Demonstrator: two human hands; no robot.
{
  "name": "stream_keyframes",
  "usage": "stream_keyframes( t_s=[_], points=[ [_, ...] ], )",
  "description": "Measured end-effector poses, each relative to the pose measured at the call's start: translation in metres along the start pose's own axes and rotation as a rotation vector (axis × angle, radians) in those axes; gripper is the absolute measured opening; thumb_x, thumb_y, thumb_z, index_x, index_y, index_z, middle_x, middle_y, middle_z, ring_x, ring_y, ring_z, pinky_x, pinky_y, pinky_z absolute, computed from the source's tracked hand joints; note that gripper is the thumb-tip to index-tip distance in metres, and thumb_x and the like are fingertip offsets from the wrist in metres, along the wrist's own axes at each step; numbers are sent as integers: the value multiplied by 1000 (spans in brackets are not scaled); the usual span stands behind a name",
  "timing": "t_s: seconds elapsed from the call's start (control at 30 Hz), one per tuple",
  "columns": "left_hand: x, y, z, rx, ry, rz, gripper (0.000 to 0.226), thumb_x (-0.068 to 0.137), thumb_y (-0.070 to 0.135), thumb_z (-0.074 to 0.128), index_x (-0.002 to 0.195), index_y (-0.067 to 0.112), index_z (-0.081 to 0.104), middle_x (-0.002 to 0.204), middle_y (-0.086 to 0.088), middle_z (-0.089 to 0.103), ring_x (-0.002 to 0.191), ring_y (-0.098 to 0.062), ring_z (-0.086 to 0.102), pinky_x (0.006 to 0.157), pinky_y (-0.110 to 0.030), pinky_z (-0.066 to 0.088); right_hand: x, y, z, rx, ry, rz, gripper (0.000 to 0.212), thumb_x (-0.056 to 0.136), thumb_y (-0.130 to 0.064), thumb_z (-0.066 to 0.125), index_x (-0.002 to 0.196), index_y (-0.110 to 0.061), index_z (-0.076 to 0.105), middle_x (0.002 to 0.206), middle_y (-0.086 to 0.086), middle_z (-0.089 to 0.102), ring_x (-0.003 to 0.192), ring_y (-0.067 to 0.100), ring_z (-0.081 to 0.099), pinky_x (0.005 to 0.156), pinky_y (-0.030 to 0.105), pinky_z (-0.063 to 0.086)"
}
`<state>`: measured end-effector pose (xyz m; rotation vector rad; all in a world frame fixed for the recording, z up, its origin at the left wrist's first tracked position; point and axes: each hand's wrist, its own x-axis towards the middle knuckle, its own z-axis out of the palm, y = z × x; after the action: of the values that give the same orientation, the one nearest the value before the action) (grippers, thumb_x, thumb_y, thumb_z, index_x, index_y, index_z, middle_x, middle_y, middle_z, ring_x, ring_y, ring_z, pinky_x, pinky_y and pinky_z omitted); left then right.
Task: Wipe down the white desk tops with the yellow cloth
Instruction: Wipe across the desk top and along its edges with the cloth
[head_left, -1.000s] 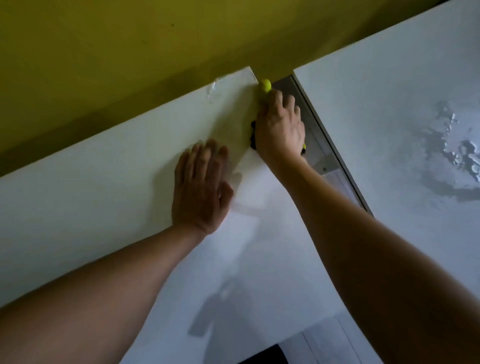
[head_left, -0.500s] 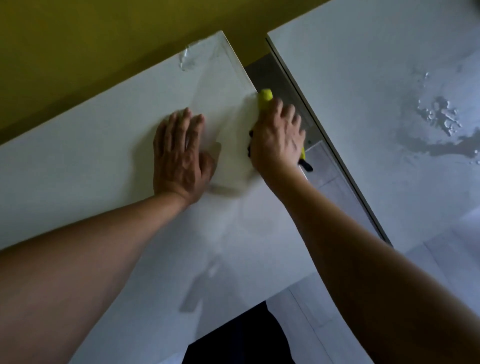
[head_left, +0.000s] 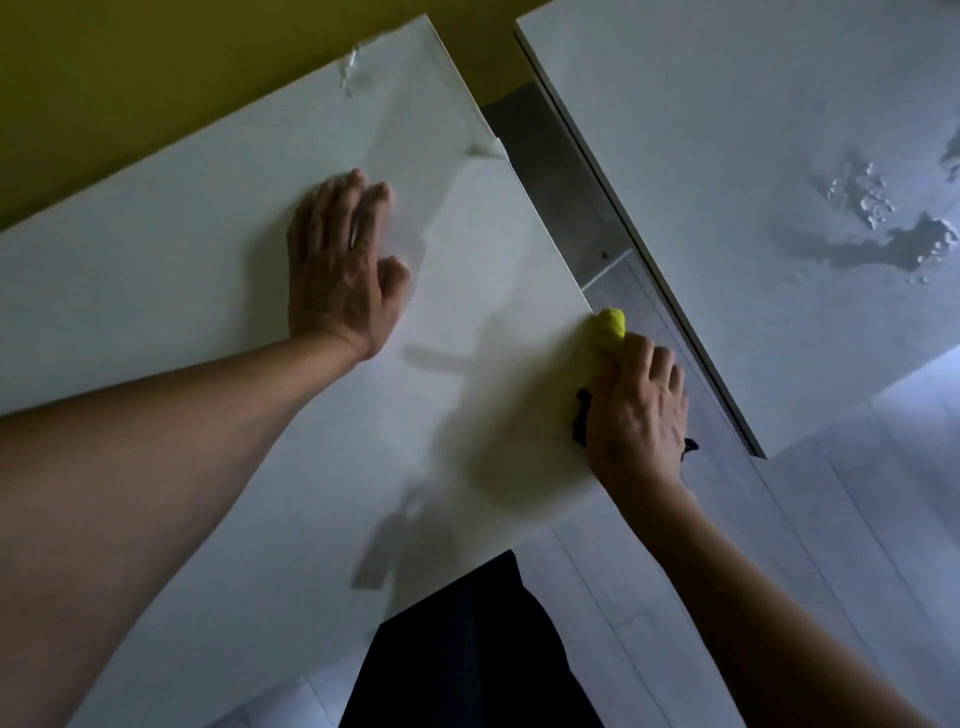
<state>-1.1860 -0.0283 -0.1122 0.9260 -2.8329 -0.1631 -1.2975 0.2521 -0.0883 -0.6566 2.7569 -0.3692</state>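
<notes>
Head view: the left hand (head_left: 340, 270) lies flat, fingers straight, on the left white desk top (head_left: 182, 291), toward its far edge. The right hand (head_left: 636, 410) clenches the bunched yellow cloth (head_left: 610, 323) against that desk's right edge, near its front corner. Across the gap, the right desk top (head_left: 727, 156) carries puddled water (head_left: 883, 228).

Clearance and obstructions, two white desk tops

Left desk top (head_left: 208, 291): the left hand (head_left: 340, 270) lies flat mid-surface; bare white surface lies all around it; the right hand (head_left: 636, 415) with yellow cloth (head_left: 610, 325) occupies the right edge. A narrow gap (head_left: 566, 197) separates it from the right desk top (head_left: 701, 156), where a water puddle (head_left: 883, 228) sits. A yellow wall (head_left: 156, 78) closes the far side.
</notes>
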Motion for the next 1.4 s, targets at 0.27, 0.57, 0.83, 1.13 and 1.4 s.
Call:
stream_keyframes(
  t_s=[0.27, 0.57, 0.83, 1.13, 1.4],
  points=[
    [0, 4, -2, -1, 0, -27, 71, 94, 36, 41, 162, 14, 34, 168, -17, 30, 155, -38, 26, 128, -51, 16, 78, -84, -2, 2, -25, -25, 58, 93, -22, 58, 146, -13, 36, 133, 13, 48, 120, 34, 47, 98, 47, 39],
    [-2, 6, -5, 1, -3, -40, 71, 93, 36, 42, 161, 15, 36, 168, -14, 31, 155, -37, 26, 128, -48, 16, 79, -75, 6, 46, 38, -94, 56, 96, -26, 54, 148, -13, 35, 129, 13, 49, 115, 34, 48, 91, 47, 42],
    [-2, 8, -8, 42, -47, -30, 71, 95, 36, 38, 162, 14, 31, 169, -16, 28, 156, -39, 24, 128, -50, 15, -12, 11, -2, -38, 3, -12, 45, 96, -22, 52, 139, -12, 42, 120, 15, 50, 107, 35, 48, 86, 48, 40],
    [-22, 24, -13, 38, -34, 22, 61, 102, 34, 38, 157, 8, 38, 164, -22, 35, 148, -43, 36, 124, -52, 23, 104, -98, 3, 69, -12, -160, 57, 102, -32, 40, 156, -23, 26, 143, 11, 44, 124, 31, 45, 98, 46, 38],
    [-162, 68, -16, 1, -202, 334, 67, 101, 34, 36, 164, 13, 29, 172, -14, 23, 156, -41, 26, 125, -62, 18, 70, -61, 6, 119, 26, -121, 49, 103, -33, 38, 150, -18, 34, 133, 10, 47, 117, 30, 47, 92, 45, 41]
  ],
)
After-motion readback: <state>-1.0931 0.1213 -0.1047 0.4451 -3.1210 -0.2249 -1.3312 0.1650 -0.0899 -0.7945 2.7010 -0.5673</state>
